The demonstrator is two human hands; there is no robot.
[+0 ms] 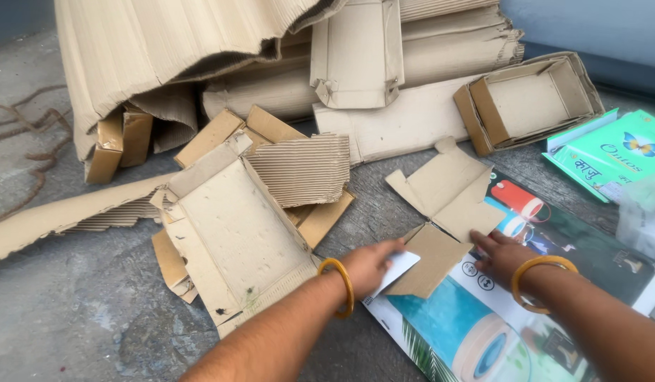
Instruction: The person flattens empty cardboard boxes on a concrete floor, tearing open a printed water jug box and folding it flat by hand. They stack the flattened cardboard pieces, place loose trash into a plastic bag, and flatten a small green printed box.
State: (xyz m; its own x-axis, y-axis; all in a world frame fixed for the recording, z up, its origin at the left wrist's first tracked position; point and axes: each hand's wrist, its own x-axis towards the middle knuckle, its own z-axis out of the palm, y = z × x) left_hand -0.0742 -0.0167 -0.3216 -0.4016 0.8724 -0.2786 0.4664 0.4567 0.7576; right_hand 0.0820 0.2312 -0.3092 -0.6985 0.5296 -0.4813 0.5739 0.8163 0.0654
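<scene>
Cardboard flap (433, 258) is pressed flat on the printed carton sheet (476, 325), lying on the concrete floor (73, 311). Left hand (370, 265) is laid at its nine o'clock edge, right hand (501, 256) at three o'clock; both sets of fingers are spread flat, nothing gripped. Its long axis runs toward one o'clock, and both hands are equally near.

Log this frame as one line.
left hand: on white flap | right hand: flat on printed carton | between hands: brown flap
</scene>
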